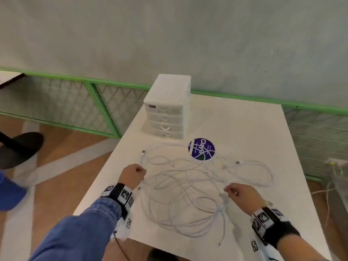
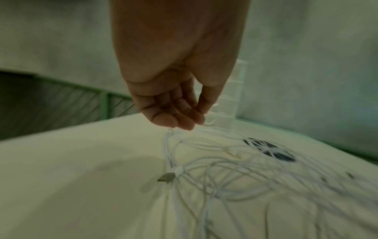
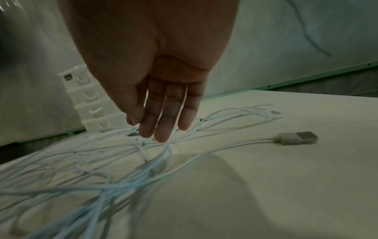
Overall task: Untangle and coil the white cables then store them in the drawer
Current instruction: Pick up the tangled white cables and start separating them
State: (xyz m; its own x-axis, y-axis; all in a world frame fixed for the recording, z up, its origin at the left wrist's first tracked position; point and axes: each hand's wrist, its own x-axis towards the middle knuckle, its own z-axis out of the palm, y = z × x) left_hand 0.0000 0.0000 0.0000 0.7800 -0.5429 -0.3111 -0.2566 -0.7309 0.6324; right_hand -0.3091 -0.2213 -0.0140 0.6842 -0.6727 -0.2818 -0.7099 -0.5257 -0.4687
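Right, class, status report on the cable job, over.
Left hand and right hand open, fingertips at the cables. Cables tangled on the table, none coiled. Drawer unit shut behind. Nothing blocking.

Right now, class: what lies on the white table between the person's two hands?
Head view: tangled white cables lie between left hand and right hand.

One tangle of white cables [image 1: 190, 187], one four-drawer unit [image 1: 166, 110], one round sticker [image 1: 201, 149], two hands.
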